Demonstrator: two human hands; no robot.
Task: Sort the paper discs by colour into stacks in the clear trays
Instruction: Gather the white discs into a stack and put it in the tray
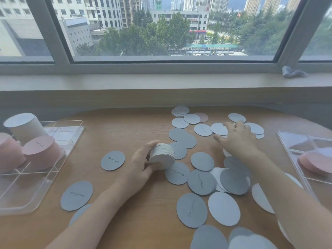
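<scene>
Left tray (53, 172) and right tray (294, 155) both run off frame, and the pink stack (9, 153) at the far left is clipped too (so is the pink pile (316, 164) in the right tray). Right hand (237, 139) covers the discs beneath it, so whether its fingertips pinch one can't be told; left hand (140, 168) hides the near side of the white stack (162, 156) it grips. Handwriting on the grey discs (112, 160) is too small and blurred to read reliably, and grey discs at the bottom edge (209, 238) are cut off.
</scene>
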